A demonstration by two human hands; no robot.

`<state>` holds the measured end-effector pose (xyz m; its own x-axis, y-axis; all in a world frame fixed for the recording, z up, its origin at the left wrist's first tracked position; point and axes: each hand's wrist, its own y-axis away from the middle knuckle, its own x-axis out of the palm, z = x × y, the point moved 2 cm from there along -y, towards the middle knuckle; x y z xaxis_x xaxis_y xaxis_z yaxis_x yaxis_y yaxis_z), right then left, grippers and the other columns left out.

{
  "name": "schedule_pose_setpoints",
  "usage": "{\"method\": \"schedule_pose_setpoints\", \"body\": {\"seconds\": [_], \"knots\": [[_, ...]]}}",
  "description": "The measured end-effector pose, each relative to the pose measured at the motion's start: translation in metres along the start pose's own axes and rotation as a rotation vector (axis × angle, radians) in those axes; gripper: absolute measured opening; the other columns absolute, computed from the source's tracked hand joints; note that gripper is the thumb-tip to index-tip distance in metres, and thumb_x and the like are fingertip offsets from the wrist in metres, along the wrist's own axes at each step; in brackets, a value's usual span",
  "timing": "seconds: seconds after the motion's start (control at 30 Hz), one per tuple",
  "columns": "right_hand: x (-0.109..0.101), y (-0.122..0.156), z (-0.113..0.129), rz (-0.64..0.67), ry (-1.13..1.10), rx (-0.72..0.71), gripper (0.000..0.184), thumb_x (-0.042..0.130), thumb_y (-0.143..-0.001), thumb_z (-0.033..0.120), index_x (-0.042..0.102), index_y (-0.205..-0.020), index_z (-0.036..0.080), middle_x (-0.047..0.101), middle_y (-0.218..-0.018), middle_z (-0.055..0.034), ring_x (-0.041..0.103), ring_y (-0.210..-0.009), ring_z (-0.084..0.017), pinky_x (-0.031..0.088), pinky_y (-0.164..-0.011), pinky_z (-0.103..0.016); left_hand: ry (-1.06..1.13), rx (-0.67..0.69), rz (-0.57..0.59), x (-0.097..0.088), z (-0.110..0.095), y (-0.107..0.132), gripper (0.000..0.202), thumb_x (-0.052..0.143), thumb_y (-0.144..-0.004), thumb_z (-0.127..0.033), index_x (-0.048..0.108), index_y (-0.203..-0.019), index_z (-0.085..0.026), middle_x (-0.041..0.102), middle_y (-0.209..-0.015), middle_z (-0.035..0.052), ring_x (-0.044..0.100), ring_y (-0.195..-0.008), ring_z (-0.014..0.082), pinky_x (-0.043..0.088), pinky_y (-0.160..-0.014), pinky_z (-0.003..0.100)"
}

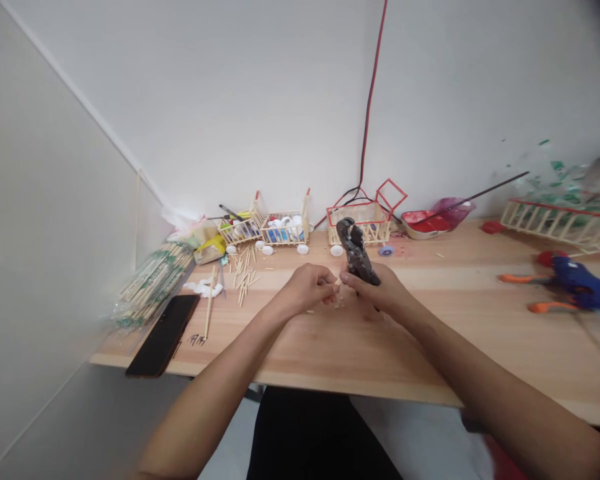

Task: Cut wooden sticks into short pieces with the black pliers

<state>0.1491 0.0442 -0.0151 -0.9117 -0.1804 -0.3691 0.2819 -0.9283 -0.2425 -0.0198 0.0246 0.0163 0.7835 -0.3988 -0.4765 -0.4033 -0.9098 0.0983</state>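
Head view gives me, from afar, the right hand [383,288] clenched around a dark plier-like tool [360,259] and the left hand [306,291] pinching what looks like a small stick [337,281], between the table's [330,360] near edge and the red-rimmed cart [380,231] by its back edge.

Soft, even light fills the wall [260,100] and worktop [320,353]; shadows are faint. The blue tool [587,283] at right blurs, and the upper right corner is dark.
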Motion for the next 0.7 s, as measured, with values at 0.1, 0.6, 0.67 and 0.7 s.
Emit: {"method": "schedule_pose_setpoints", "body": {"seconds": [0.1, 0.6, 0.67, 0.7], "knots": [[-0.005, 0.0, -0.001, -0.128, 0.012, 0.001, 0.028, 0.062, -0.076, 0.047, 0.059, -0.074, 0.019, 0.055, -0.065, -0.0001, 0.052, -0.062, -0.017, 0.041, -0.06, -0.03, -0.136, 0.026, -0.077, -0.016, 0.006, 0.0, 0.01, 0.058, -0.076, -0.019, 0.062, -0.068, -0.014, 0.066, -0.063, 0.0021, 0.058, -0.059, 0.0124, 0.04, -0.059, 0.022], [-0.013, -0.003, -0.004, -0.162, -0.028, 0.223, 0.032, 0.065, -0.071, 0.051, 0.056, -0.068, 0.02, 0.055, -0.058, -0.0002, 0.051, -0.054, -0.016, 0.04, -0.051, -0.028, -0.749, 0.032, -0.128, -0.049, 0.049, -0.004, 0.011, 0.064, -0.072, -0.009, 0.072, -0.074, -0.016, 0.07, -0.081, 0.006, 0.06, -0.077, 0.0189, 0.037, -0.066, 0.026], [-0.013, -0.002, -0.003, -0.178, -0.029, 0.231, 0.032, 0.065, -0.071, 0.051, 0.058, -0.068, 0.02, 0.056, -0.058, -0.0007, 0.051, -0.053, -0.016, 0.04, -0.051, -0.028, -0.789, 0.045, -0.098, -0.05, 0.051, -0.006, 0.011, 0.063, -0.073, -0.009, 0.071, -0.075, -0.016, 0.07, -0.082, 0.0061, 0.059, -0.078, 0.0191, 0.037, -0.066, 0.026], [-0.014, -0.002, -0.002, -0.182, -0.027, 0.232, 0.033, 0.065, -0.071, 0.051, 0.058, -0.067, 0.02, 0.056, -0.058, -0.0009, 0.051, -0.053, -0.015, 0.04, -0.051, -0.028, -0.793, 0.057, -0.081, -0.05, 0.052, -0.007, 0.011, 0.063, -0.073, -0.008, 0.07, -0.075, -0.016, 0.069, -0.082, 0.0059, 0.059, -0.078, 0.019, 0.037, -0.066, 0.026]]}}
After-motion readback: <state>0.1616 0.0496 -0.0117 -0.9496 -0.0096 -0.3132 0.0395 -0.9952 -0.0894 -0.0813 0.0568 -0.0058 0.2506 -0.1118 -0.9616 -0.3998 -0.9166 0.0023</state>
